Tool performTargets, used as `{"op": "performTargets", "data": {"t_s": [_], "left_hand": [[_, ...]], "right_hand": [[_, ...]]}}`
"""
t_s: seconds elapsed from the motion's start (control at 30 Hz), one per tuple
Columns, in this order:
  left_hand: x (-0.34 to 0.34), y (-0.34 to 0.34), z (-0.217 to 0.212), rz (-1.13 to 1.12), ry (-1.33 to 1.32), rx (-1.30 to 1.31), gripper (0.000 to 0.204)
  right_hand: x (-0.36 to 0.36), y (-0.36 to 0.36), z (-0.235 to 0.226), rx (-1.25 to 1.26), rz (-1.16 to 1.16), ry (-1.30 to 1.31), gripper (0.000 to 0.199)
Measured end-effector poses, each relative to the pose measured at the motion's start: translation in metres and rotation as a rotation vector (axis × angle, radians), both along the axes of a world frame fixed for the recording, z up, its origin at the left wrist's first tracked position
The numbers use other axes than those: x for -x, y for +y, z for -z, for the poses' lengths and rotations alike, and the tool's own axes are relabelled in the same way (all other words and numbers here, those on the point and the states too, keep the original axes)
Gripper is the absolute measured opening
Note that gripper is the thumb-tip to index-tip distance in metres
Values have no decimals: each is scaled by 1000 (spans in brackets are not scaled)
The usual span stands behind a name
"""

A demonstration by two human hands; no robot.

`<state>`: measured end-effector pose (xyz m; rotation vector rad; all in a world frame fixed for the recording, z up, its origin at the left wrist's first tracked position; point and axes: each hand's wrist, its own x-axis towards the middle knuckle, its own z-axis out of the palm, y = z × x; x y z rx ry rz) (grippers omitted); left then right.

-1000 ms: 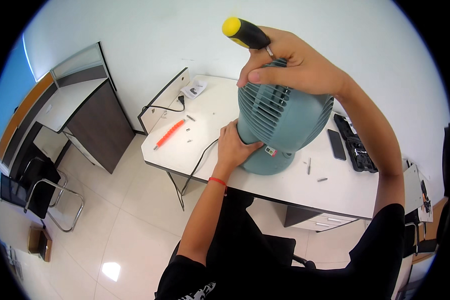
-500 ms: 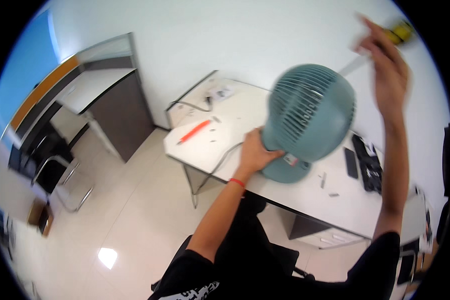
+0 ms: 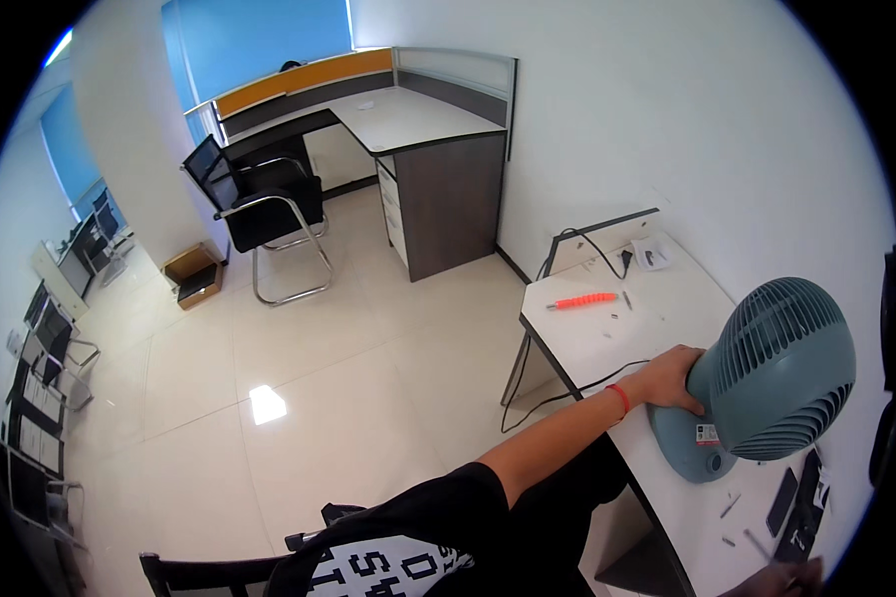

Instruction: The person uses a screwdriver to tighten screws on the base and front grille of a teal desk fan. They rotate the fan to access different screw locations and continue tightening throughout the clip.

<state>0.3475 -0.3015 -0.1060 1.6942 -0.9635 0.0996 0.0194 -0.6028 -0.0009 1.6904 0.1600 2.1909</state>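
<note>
A teal-green desk fan (image 3: 786, 370) stands on the white desk (image 3: 657, 333), its ribbed head tilted to the right. My left hand (image 3: 670, 380), with a red band at the wrist, is closed round the fan's neck just above its base. At the lower right rim my right hand (image 3: 784, 577) is partly in view, dark and cut off, beside a black pouch (image 3: 804, 517); its fingers are too unclear to read. Next to the pouch lies a black phone-like slab (image 3: 782, 500). Small metal bits (image 3: 730, 505) are scattered near the fan's base.
An orange ribbed rod (image 3: 584, 300) and a small clear packet (image 3: 651, 255) lie toward the desk's far end. A black cable (image 3: 595, 244) curls there; another hangs off the front edge. Beyond the tiled floor stand a black chair (image 3: 266, 214) and a corner desk (image 3: 443, 204).
The view has swung left. My right hand, raised near a yellow-and-black item, has come down to the pouch; that item is out of view. My left hand keeps its hold on the fan.
</note>
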Motion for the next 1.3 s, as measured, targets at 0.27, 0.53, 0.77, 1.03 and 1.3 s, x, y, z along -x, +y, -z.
{"op": "performTargets", "data": {"t_s": [0.27,0.53,0.77,1.03,1.3], "left_hand": [[67,39,16,-342,-411,11,67],[229,154,85,-179,-226,9,34],[279,177,83,-138,21,-190,27],[284,177,79,95,2,-561,35],[281,177,78,129,-79,-653,33]], "right_hand": [[-24,105,53,-606,-944,28,52],[-38,116,77,-1107,-991,76,39],[-50,142,35,-1264,-1513,8,53],[-58,133,2,-1018,-1768,-120,58],[-67,142,40,-904,-1917,-59,47]]}}
